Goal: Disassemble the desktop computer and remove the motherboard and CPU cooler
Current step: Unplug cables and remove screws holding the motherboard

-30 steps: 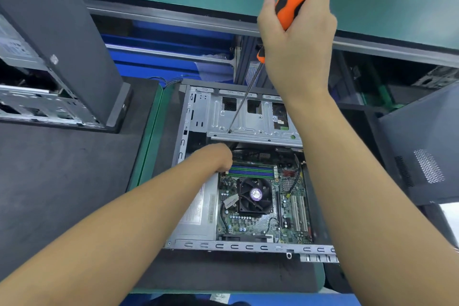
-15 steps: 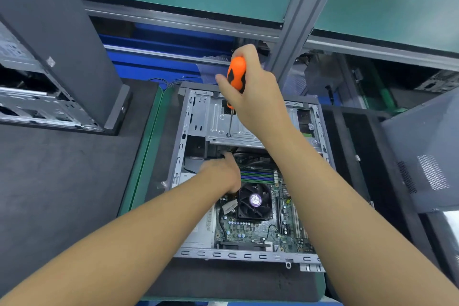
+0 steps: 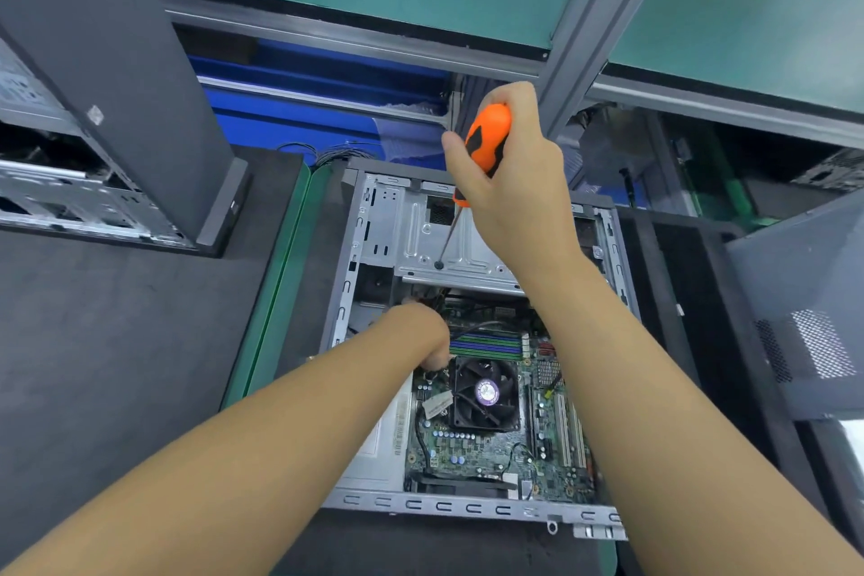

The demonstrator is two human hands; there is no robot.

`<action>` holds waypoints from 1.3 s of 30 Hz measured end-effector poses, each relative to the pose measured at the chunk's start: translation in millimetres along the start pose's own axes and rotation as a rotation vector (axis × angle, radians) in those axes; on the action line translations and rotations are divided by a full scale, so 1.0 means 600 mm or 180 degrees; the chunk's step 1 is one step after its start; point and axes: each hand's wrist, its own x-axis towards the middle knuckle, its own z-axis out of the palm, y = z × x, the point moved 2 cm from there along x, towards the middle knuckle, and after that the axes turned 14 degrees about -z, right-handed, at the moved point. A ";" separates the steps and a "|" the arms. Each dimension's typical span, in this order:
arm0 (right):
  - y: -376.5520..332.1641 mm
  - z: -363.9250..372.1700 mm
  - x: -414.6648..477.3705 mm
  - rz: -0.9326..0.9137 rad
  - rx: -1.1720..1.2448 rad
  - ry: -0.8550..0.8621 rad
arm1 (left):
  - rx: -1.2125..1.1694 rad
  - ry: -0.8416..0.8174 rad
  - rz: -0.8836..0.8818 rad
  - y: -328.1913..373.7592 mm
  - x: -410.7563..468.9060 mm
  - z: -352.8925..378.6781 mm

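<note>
An open desktop case (image 3: pixel 346 276) lies flat before me. Inside it sits the green motherboard (image 3: pixel 467 444) with the black CPU cooler fan (image 3: pixel 486 393) in the middle. My right hand (image 3: pixel 509 182) grips an orange-and-black screwdriver (image 3: pixel 484 140). Its shaft slants down and its tip rests on a screw in the silver drive bracket (image 3: pixel 421 239) at the case's far end. My left hand (image 3: pixel 423 332) reaches down into the case beside the memory sticks (image 3: pixel 486 344), fingers curled and hidden among the cables; what it holds is not visible.
Another dark computer case (image 3: pixel 107 61) stands on the grey mat (image 3: pixel 117 341) at the left. A loose grey side panel (image 3: pixel 804 304) leans at the right. Blue bins (image 3: pixel 318 108) and a metal post (image 3: pixel 603 9) lie beyond the case under a green shelf.
My right hand came down with the screwdriver from high above the case to the drive bracket, then held steady. My left hand stayed inside the case.
</note>
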 end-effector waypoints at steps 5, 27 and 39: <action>0.006 0.007 0.001 0.0003 -0.0066 -0.0043 | 0.0294 -0.0182 0.0158 0.018 -0.018 0.004; 0.010 0.009 -0.011 0.0072 -0.0117 0.0043 | 0.0635 0.0117 0.0098 0.019 -0.014 0.012; 0.009 0.003 -0.008 0.0079 -0.0135 0.0100 | 0.0676 0.0039 0.0149 0.017 -0.018 0.011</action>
